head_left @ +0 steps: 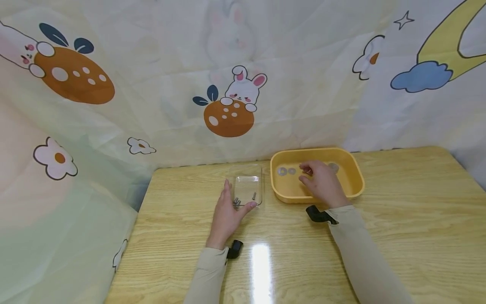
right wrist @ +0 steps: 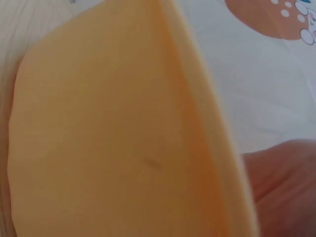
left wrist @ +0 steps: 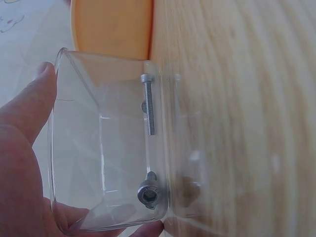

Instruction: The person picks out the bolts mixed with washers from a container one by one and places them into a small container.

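A clear plastic box (head_left: 248,179) stands on the table, gripped by my left hand (head_left: 225,213) with the thumb on its near rim and the fingers along its left side. Several metal socket-head screws lie inside; one long screw (left wrist: 148,104) is apart from a screw (left wrist: 148,191) seen head-on in the left wrist view. My right hand (head_left: 322,182) reaches into a yellow tray (head_left: 282,195), thumb and forefinger apart above its floor. Left of those fingertips lie a larger washer (head_left: 282,171) and a smaller washer (head_left: 291,171). Another round disc (head_left: 333,167) shows beyond the knuckles.
The wooden table (head_left: 182,219) ends at a patterned cloth (head_left: 303,84) hanging right behind the box and tray. More cloth hangs on the left side. In the right wrist view, the tray's outer wall (right wrist: 108,123) blocks most of the hand.
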Action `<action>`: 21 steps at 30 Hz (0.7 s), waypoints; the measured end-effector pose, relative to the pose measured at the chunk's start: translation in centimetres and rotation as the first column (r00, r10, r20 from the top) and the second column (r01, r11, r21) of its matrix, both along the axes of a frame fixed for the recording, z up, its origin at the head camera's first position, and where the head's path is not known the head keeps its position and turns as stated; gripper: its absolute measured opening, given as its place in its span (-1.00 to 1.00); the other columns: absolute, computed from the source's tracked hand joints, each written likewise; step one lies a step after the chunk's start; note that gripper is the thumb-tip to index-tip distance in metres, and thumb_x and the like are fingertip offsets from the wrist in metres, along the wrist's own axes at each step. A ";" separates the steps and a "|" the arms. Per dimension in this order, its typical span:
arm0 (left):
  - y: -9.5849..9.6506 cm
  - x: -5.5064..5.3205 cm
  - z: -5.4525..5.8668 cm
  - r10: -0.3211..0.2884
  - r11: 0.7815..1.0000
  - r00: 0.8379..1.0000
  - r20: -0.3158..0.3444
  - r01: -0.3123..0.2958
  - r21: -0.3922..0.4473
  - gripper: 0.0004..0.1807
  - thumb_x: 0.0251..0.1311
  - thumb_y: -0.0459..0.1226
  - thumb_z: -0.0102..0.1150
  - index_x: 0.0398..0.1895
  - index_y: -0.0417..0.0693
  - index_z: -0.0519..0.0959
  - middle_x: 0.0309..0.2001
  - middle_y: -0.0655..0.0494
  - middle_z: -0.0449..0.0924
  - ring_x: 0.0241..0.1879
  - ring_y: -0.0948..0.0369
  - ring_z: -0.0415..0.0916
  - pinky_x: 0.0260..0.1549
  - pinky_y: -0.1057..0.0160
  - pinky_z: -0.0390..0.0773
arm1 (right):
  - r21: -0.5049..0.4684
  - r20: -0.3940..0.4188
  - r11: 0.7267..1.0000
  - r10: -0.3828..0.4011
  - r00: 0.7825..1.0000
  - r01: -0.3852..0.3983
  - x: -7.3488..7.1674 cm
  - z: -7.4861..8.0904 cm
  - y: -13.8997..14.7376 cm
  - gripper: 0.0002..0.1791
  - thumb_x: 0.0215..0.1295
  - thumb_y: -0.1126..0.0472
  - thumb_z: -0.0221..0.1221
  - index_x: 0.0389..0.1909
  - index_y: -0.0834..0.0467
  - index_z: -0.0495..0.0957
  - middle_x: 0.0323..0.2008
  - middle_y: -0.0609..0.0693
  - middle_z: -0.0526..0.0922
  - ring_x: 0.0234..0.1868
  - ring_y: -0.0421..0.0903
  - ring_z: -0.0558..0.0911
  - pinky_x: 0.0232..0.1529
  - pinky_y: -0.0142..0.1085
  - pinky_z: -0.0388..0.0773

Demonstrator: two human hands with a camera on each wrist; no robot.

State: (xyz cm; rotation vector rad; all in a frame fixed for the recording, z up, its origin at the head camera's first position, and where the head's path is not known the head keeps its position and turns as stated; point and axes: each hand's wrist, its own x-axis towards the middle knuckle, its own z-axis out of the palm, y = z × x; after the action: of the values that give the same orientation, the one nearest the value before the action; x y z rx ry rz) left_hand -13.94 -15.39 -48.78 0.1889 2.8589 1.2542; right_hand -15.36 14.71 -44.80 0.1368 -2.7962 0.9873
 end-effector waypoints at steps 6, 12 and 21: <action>0.0 0.0 0.1 0.001 1.000 1.000 0.001 -0.001 -0.013 0.33 0.04 0.31 0.34 0.64 -0.06 -0.22 0.55 -0.04 0.10 0.49 -0.11 0.10 0.41 -0.14 0.16 | 0.055 0.032 0.998 0.019 0.999 -0.020 -0.9 -0.1 0.5 -0.63 0.28 0.31 0.31 0.08 0.37 0.60 -0.04 0.29 0.67 -0.04 0.21 0.63 0.00 0.09 0.55; 0.1 -0.1 0.2 -0.005 1.000 1.000 -0.012 0.004 -0.015 0.33 0.04 0.33 0.33 0.64 -0.07 -0.22 0.55 -0.04 0.11 0.49 -0.11 0.10 0.41 -0.14 0.17 | 0.154 0.093 0.988 0.005 0.996 -0.019 -1.7 0.4 1.0 -0.57 0.29 0.25 0.32 0.12 0.37 0.59 0.00 0.31 0.66 -0.01 0.24 0.62 0.02 0.14 0.47; 0.0 0.0 0.1 0.003 1.000 1.000 0.009 -0.003 -0.009 0.33 0.04 0.33 0.33 0.65 -0.04 -0.22 0.55 -0.02 0.11 0.49 -0.11 0.09 0.41 -0.16 0.16 | 0.238 0.161 0.970 0.008 0.987 -0.047 -2.1 -0.7 1.4 -0.54 0.20 0.21 0.28 0.08 0.38 0.60 -0.13 0.31 0.65 -0.12 0.22 0.58 -0.11 0.09 0.46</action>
State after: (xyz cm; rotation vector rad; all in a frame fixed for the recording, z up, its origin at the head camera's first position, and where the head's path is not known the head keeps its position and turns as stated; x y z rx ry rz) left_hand -13.95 -15.38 -48.70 0.1786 2.8574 1.2397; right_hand -17.50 16.12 -45.47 0.1336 -3.0611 0.6871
